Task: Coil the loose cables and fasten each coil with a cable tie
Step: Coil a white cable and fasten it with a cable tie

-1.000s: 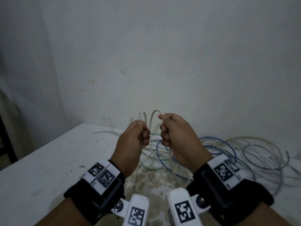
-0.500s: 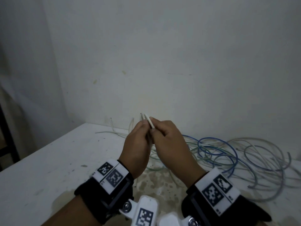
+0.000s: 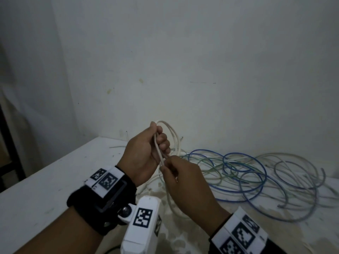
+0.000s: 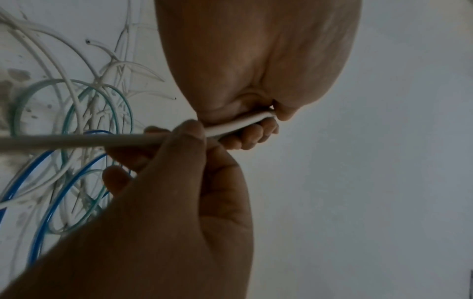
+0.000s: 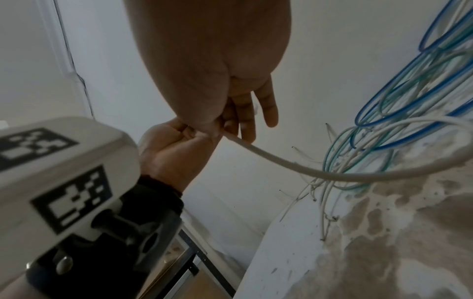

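My left hand [image 3: 161, 142] is raised above the table, its fingers curled round small loops of a white cable [image 3: 174, 136]. Just below it, my right hand [image 3: 165, 165] pinches the same white cable between thumb and fingers. In the left wrist view the white cable [image 4: 76, 139] runs taut from my left hand [image 4: 256, 125] through the pinch of my right hand [image 4: 189, 131]. The right wrist view shows the white cable [image 5: 281, 161] trailing from my right hand [image 5: 220, 129] down to the table, with my left hand [image 5: 174, 153] beside it. No cable tie is visible.
Loose blue cables [image 3: 244, 158], green cables [image 3: 216, 180] and grey cables [image 3: 293, 162] lie tangled on the white table [image 3: 45, 189] at the right, against the wall. A stained patch [image 3: 165, 241] marks the near table. The table's left edge [image 5: 256, 252] drops to the floor.
My left hand has risen with white loops now standing above its fingers. My right hand has slid down the cable to just under the left hand.
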Motion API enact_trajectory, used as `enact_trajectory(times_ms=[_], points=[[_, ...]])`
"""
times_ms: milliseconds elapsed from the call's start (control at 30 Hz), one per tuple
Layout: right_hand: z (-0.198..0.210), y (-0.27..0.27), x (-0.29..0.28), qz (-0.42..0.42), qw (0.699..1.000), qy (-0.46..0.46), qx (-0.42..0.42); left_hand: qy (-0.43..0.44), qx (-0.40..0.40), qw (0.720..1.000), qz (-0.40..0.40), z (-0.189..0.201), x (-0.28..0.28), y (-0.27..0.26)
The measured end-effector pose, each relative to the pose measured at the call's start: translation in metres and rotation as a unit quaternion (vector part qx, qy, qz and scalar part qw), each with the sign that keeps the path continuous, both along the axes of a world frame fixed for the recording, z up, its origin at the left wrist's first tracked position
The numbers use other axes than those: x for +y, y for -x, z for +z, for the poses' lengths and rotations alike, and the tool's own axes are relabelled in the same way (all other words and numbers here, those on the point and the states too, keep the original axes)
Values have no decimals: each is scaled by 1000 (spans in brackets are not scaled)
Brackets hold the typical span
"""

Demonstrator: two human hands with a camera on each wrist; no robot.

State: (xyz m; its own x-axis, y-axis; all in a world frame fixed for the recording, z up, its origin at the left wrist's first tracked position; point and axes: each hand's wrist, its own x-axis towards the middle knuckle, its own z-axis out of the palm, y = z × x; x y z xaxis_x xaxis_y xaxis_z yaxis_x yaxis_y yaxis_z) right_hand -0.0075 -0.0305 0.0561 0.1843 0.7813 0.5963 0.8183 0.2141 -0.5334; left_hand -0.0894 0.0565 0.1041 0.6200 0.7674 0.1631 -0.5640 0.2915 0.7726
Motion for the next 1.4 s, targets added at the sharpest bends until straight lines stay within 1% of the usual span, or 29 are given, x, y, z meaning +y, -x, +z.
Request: enact_trajectory(times_ms=[133, 167, 233, 300, 333, 400, 467, 500, 567, 633, 667, 733, 767, 800, 833, 867, 900, 933, 967, 1033, 1100, 1167, 1233, 1300, 1333, 1400], points=[[-2, -8, 1, -36, 998, -14, -51, -9, 0, 999, -35, 3, -3, 6], [-4, -11, 1, -41, 998, -6, -53, -11, 6, 999, -36, 3, -4, 7], [-8, -15, -2, -54, 998, 3, -28, -20, 27, 999, -23, 4, -7, 8], [-7, -16, -6, -73, 997, 5, 38, -37, 54, 998, -4, 5, -9, 9], [-4, -17, -6, -84, 992, 13, 89, -44, 67, 997, -1, 6, -10, 9], [3, -21, -7, -98, 973, 50, 201, -45, 82, 995, -15, 7, -10, 11], [10, -28, -8, -68, 952, 63, 290, -54, 103, 992, -40, 8, -11, 13], [14, -31, -9, -38, 946, 54, 317, -65, 117, 990, -49, 8, -11, 14], [21, -35, -12, 8, 938, 35, 344, -86, 139, 985, -50, 7, -12, 15], [24, -36, -12, -4, 943, 23, 333, -90, 142, 985, -36, 7, -14, 13], [24, -35, -11, -28, 951, 17, 307, -88, 139, 986, -29, 6, -15, 12], [20, -32, -8, -94, 973, -23, 209, -89, 127, 988, -13, 6, -17, 9], [19, -27, -9, -134, 977, -62, 157, -94, 123, 988, 0, 6, -18, 8], [21, -20, -11, -155, 974, -118, 111, -105, 119, 987, 16, 5, -20, 6], [22, -14, -13, -158, 971, -163, 70, -121, 115, 985, 33, 4, -22, 5], [24, -9, -13, -147, 973, -175, 41, -142, 112, 982, 52, 3, -24, 3], [25, -2, -13, -128, 979, -154, 31, -166, 109, 977, 72, 2, -26, 1], [26, 1, -12, -107, 986, -118, 43, -189, 106, 972, 92, 0, -29, -1], [26, 4, -10, -85, 990, -90, 71, -206, 99, 968, 108, -1, -31, -4], [31, 6, -10, -54, 986, -84, 135, -230, 81, 962, 125, -3, -35, -7], [35, 5, -12, -40, 975, -93, 195, -265, 76, 952, 130, -6, -38, -9], [38, 5, -14, -26, 958, -83, 273, -296, 71, 942, 139, -11, -39, -10], [41, 6, -16, 1, 925, -66, 374, -326, 81, 930, 152, -14, -39, -11], [44, 7, -19, 30, 880, -46, 472, -353, 103, 917, 157, -15, -39, -13], [44, 8, -20, 36, 865, -36, 499, -357, 114, 914, 158, -15, -41, -14], [45, 11, -21, 28, 846, -24, 532, -363, 128, 909, 159, -16, -44, -17]])
